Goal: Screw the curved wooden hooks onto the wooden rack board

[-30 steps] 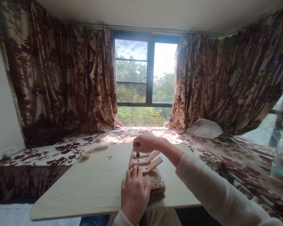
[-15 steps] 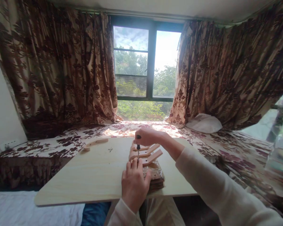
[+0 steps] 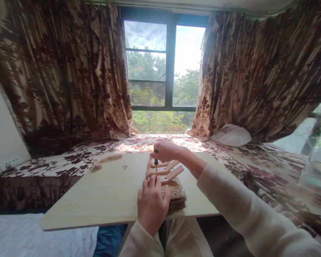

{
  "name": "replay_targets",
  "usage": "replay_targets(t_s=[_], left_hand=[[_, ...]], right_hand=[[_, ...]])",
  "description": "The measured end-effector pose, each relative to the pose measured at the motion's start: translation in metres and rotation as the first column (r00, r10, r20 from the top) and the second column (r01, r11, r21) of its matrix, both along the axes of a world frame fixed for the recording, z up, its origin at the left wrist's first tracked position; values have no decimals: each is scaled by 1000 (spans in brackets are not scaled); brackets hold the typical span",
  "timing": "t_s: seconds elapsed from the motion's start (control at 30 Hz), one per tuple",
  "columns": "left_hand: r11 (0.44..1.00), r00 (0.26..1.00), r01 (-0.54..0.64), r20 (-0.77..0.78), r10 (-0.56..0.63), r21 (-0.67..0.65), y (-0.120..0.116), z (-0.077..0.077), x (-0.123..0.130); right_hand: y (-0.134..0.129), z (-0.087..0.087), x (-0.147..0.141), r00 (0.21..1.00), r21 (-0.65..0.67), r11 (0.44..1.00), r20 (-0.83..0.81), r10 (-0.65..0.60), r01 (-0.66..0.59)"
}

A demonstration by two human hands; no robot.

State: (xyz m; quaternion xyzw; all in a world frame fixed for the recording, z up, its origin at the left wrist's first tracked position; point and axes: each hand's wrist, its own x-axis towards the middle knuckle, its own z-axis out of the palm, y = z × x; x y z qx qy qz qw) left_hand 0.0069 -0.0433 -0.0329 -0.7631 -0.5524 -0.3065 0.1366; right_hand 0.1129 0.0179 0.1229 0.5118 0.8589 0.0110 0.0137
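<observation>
My right hand (image 3: 166, 151) is closed around the dark handle of a screwdriver (image 3: 156, 162), held upright with its thin shaft pointing down. Below it, my left hand (image 3: 153, 203) has its fingertips bunched at the shaft's lower end, gripping the left end of the nearest angled wooden piece (image 3: 172, 175). The fingers hide the screwdriver's tip. More angled wooden pieces (image 3: 164, 167) lie in a row just beyond. Under the near piece and beside my left thumb is a stack of brown slabs (image 3: 178, 196) with a shiny, clear-looking wrap.
The pale wooden table (image 3: 96, 203) spans my lap. On its far left lies a loose curved wooden piece (image 3: 108, 161); a small dark triangular mark (image 3: 125, 167) is nearer the middle. Behind are a flower-patterned covered ledge (image 3: 77, 160), a white bag-like bundle (image 3: 231, 135), curtains and a window.
The view has tipped down slightly, so the table and hands differ a little in place. Both hands keep their grips, and the screwdriver stays upright over the near wooden piece.
</observation>
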Motion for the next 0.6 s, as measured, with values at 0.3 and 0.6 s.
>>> replay_targets(t_s=[0.3, 0.6], left_hand=[[1000, 1000, 7, -9, -7, -21, -1, 4, 0], [1000, 1000, 2, -15, -2, 15, 2, -2, -1]], right_hand=[[2, 4, 1, 999, 17, 1000, -34, 20, -19], [-9, 13, -2, 997, 50, 996, -23, 73, -72]])
